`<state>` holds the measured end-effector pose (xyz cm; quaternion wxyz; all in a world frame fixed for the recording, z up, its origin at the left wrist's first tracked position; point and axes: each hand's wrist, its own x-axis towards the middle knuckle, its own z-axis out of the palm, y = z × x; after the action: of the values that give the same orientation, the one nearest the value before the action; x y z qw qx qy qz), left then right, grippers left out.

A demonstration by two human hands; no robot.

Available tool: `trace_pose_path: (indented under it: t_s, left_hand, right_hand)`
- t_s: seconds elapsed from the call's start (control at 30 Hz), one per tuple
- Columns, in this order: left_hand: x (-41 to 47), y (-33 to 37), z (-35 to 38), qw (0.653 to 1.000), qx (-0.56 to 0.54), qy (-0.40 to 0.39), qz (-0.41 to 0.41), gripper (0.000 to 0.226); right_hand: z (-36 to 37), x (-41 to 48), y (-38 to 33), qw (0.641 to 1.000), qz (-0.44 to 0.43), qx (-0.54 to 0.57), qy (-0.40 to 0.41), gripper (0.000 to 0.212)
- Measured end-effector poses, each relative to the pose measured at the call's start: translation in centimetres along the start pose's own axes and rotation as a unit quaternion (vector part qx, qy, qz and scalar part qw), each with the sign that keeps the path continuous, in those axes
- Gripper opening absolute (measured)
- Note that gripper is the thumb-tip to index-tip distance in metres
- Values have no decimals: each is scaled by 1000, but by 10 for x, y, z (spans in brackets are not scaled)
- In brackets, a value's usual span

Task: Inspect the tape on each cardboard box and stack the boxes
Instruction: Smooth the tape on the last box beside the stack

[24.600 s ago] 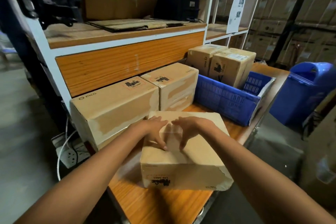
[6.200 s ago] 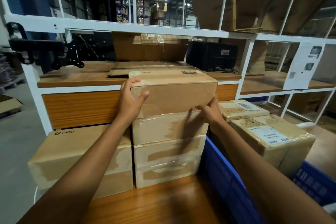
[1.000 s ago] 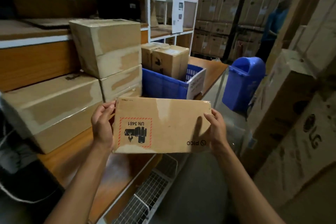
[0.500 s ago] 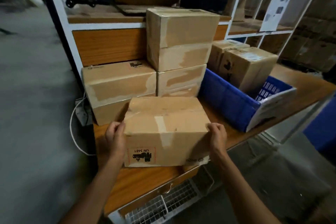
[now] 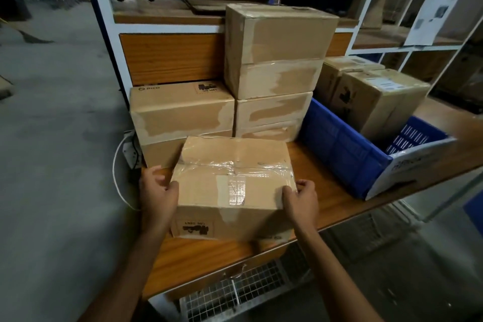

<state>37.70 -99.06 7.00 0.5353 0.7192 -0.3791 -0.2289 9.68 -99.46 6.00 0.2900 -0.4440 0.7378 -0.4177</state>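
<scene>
A taped cardboard box point(image 5: 230, 185) rests on the wooden table point(image 5: 332, 198) near its front edge, clear tape crossing its top. My left hand point(image 5: 156, 193) grips its left side with the thumb on the top edge. My right hand point(image 5: 300, 198) grips its right side the same way. Behind it stand a two-box stack point(image 5: 277, 73) and, to the left, a single box marked PICO point(image 5: 180, 110).
A blue plastic crate point(image 5: 342, 149) on the right holds two more cardboard boxes point(image 5: 376, 97). A white shelf frame with an orange panel point(image 5: 170, 57) rises behind the boxes. A white cable and power strip point(image 5: 125, 149) hang at the table's left end. Grey floor lies to the left.
The box has come down from in front of me onto the table and now lies flat with its taped top up. Both hands have stayed on its sides.
</scene>
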Motion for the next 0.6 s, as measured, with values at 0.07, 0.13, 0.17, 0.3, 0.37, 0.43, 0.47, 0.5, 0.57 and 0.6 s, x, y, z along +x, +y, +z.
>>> trace_pose_path:
  t_s: [0.07, 0.13, 0.17, 0.3, 0.37, 0.43, 0.47, 0.5, 0.57, 0.6]
  left_hand:
    - [7, -1, 3, 989, 103, -7, 105, 41]
    - [9, -2, 9, 968, 180, -42, 168, 32]
    - [9, -4, 10, 958, 208, -58, 191, 28]
    - [20, -4, 2, 930, 249, -129, 238, 23]
    - [35, 0, -7, 902, 264, -213, 267, 32]
    - [49, 10, -15, 865, 265, -312, 290, 48]
    - [55, 17, -19, 850, 263, -354, 289, 58]
    - [62, 22, -22, 834, 270, -390, 280, 69]
    - [75, 27, -26, 796, 308, -443, 273, 89]
    - [81, 28, -27, 772, 336, -465, 274, 94]
  right_hand:
    - [6, -3, -7, 999, 7, -41, 14, 60]
    - [12, -9, -14, 998, 22, -57, 14, 67]
    - [14, -13, -17, 997, 27, -65, 9, 69]
    - [18, -26, -29, 983, -54, -169, 41, 71]
    - [22, -32, -46, 967, -166, -193, 21, 63]
    - [31, -34, -69, 950, -238, -180, -90, 52]
    - [36, -33, -81, 936, -256, -187, -150, 49]
    - [41, -33, -91, 919, -269, -210, -199, 49]
    - [51, -30, -108, 882, -279, -281, -254, 58]
    - [56, -28, -115, 867, -273, -316, -272, 63]
